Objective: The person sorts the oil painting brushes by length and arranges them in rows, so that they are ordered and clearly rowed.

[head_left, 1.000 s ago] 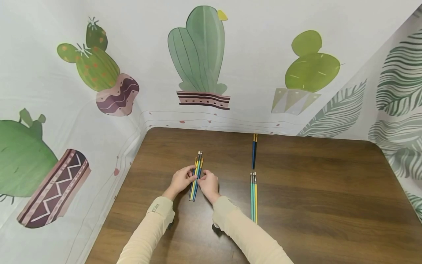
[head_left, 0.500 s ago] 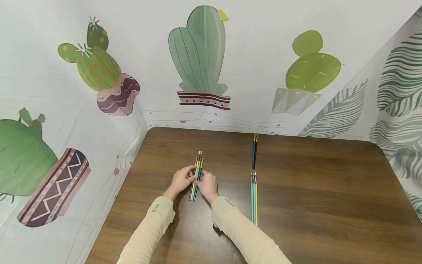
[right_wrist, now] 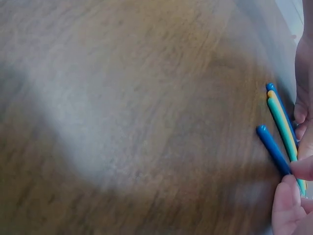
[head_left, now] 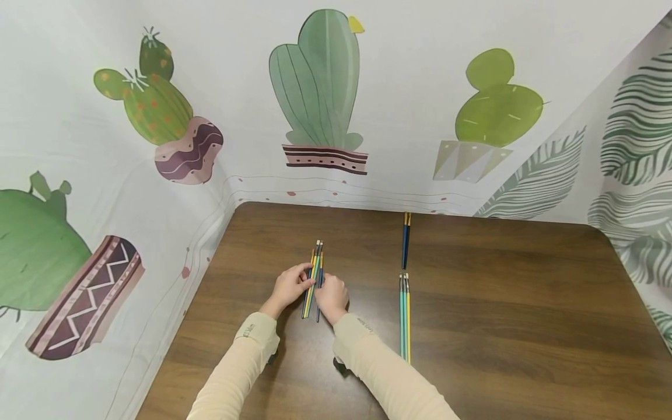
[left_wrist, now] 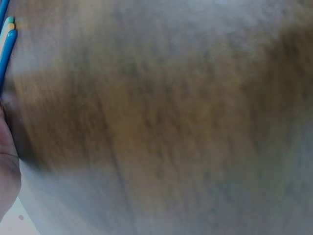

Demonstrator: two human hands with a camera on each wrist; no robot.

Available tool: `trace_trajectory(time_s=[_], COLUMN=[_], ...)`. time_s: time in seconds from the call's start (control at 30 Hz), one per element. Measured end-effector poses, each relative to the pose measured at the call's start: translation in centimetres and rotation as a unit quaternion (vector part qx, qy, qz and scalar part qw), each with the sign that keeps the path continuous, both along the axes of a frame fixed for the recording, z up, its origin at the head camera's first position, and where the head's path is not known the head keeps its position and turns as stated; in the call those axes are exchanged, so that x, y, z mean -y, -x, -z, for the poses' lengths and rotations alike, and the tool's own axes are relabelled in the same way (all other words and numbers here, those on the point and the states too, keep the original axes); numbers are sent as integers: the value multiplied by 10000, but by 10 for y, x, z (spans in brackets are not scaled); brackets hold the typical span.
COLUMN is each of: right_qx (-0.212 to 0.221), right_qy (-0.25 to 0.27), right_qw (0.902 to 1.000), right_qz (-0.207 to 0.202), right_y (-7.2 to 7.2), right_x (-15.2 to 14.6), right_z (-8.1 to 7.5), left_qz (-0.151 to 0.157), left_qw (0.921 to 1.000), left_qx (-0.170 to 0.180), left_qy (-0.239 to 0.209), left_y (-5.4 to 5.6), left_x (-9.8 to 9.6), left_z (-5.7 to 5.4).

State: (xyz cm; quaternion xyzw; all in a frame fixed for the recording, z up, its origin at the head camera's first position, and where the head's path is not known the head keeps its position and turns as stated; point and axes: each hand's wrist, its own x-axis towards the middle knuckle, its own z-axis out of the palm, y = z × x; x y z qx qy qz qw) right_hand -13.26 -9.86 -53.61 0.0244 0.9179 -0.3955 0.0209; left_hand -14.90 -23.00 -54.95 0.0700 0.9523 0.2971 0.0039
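Note:
In the head view my left hand (head_left: pixel 287 286) pinches a small bundle of paintbrushes (head_left: pixel 307 306) with blue, yellow and green handles, bristles pointing away from me. Just right of the bundle, my right hand (head_left: pixel 332 294) grips a single blue paintbrush (head_left: pixel 318 314) whose handle end stands apart from the others. Close up in the right wrist view, thumb and finger close round that blue handle (right_wrist: pixel 274 149) beside the green handle (right_wrist: pixel 281 120). Blue, yellow and green handle ends (left_wrist: pixel 7 49) show at the edge of the left wrist view.
On the brown wooden table (head_left: pixel 499 303), farther right, two dark blue paintbrushes (head_left: pixel 405 242) lie at the back edge. Nearer lie green and yellow paintbrushes (head_left: pixel 405 321), their lower ends behind the right sleeve (head_left: pixel 388 364). A cactus-print cloth (head_left: pixel 399 116) hangs behind the table.
My right hand has closed on the blue paintbrush, swinging its handle end slightly right, away from the bundle. The left hand keeps its place on the other paintbrushes.

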Motion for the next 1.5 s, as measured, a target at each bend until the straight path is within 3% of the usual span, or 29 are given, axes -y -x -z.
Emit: trace_trajectory(time_s=[0.33,0.83,1.17,1.5], right_qx=[35,-90,83,-145], right_qy=[-272,-261,-352,-332], right_qw=[9994,9996,9991,9989], right_qz=[223,-117,-222,-283], right_y=[0,1,4,4], right_x=[3,-1,-1,-1], right_z=[1,2,0,1], left_qz=[-31,-28,-25,-57], left_qw=[10000,9999,9999,9997], left_qx=[45,105,131,237], left_qy=[27,36,53,42], left_y=[0,2,3,2], left_x=[-1,1,1,1], left_z=[0,4,4,2])
